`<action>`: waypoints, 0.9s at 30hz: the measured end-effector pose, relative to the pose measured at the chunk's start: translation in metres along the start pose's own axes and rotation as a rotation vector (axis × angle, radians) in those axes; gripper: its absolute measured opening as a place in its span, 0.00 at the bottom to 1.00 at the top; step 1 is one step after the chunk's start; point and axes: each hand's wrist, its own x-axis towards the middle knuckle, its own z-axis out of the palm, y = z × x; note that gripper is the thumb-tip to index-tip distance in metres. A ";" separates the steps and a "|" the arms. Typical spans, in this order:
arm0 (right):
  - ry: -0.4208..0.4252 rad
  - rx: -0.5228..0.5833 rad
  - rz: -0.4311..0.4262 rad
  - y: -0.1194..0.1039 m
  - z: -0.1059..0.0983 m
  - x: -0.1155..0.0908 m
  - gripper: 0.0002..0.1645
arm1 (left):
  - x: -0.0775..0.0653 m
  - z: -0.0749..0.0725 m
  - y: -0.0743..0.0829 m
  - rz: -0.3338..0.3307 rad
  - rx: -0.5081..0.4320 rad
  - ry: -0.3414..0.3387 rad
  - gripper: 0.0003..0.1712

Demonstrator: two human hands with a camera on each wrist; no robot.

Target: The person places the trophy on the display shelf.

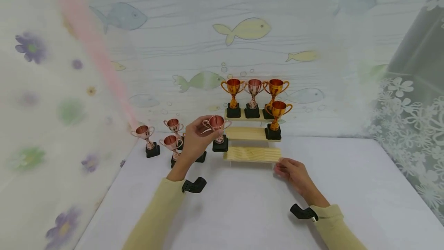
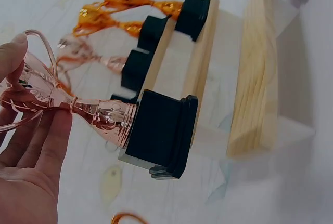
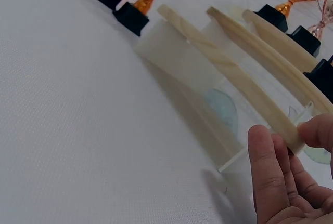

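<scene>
Rose-gold trophy point(image 2: 109, 120): where is it, and which step?

– Largest first: white worktop point(image 1: 249, 203), then the stand point(image 1: 252, 154) with three wooden tiers. Trophy is held upright before the stand's left end; contact with a tier cannot be told. Step, my reading: loading the stand.

Hands?

– Right hand point(image 1: 293, 173): fingers pinch the right end of the stand's lowest tier, presumably to steady it. Left hand point(image 1: 194, 142): fingers gripping the trophy by its cup point(image 1: 216, 122).

Next move calls for?

– Probably a level lowering onto bare wood, avoiding the gold trophy point(image 1: 276, 115) at the right of the stand's middle tier. Row of three trophies point(image 1: 253, 86) on its top tier.

Appearance, big parts down?

– Shiny pink metallic cup; squarish black stepped base point(image 2: 156, 125); slim stem; thin looping handles point(image 2: 50, 53).
</scene>
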 end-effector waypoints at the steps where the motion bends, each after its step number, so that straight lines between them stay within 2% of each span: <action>1: 0.000 -0.002 -0.002 0.000 0.000 0.000 0.33 | 0.004 0.006 -0.001 -0.003 -0.001 -0.007 0.27; 5: 0.000 -0.003 -0.008 0.001 0.000 -0.001 0.33 | 0.017 0.027 -0.006 -0.011 -0.003 -0.034 0.26; 10: 0.003 0.007 -0.015 0.001 0.000 -0.001 0.32 | 0.029 0.046 -0.012 -0.004 -0.004 -0.051 0.26; 27: 0.000 0.034 -0.035 0.005 0.000 0.001 0.29 | 0.056 0.085 -0.021 0.013 -0.069 -0.084 0.24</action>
